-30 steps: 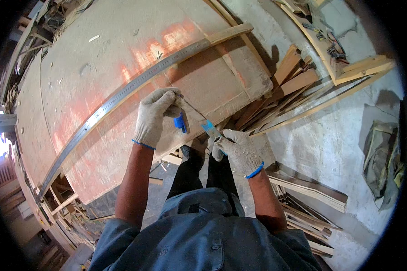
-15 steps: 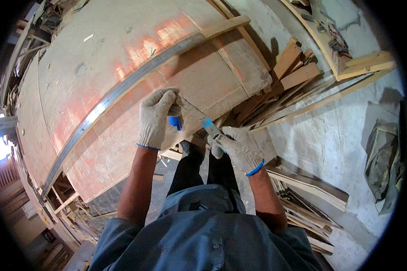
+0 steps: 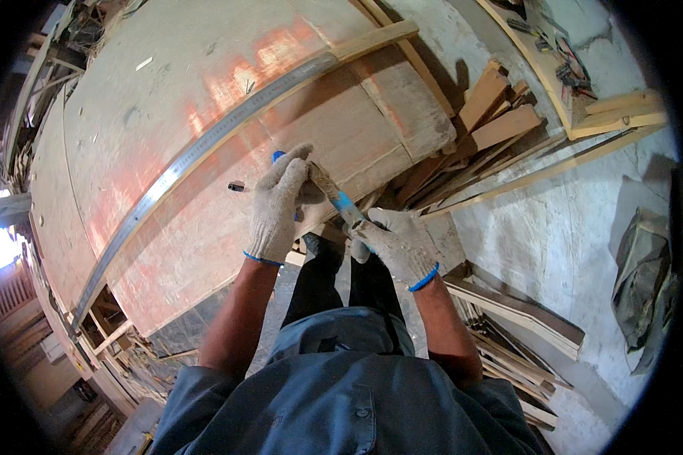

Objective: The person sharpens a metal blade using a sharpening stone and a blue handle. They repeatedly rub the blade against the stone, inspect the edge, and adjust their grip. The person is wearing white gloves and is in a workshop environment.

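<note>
My left hand (image 3: 279,199), in a whitish knit glove with a blue cuff, is closed over the board. Bits of a small blue item (image 3: 278,156) show at its fingers; the rest is hidden, so its kind is unclear. My right hand (image 3: 398,241), gloved alike, is shut on a slim, worn tool with a light-blue band (image 3: 343,202). This tool slants up and left, its far end meeting my left fingers. A small dark piece (image 3: 236,186) shows just left of my left hand. Beyond lies a long metal ruler (image 3: 197,148) along a wooden strip (image 3: 376,42).
The large board (image 3: 167,243) has reddish-orange smears. Wood offcuts (image 3: 486,98) are piled by its right end. A wooden frame (image 3: 618,121) with small tools stands at upper right. Long timber pieces (image 3: 516,318) lie low on the right, and a dark bag (image 3: 641,265) farther right.
My left hand has shifted right and turned, closing in on the tool's far end. The blue item now shows above the fingers too. The dark piece has come into view. My right hand stays nearly still.
</note>
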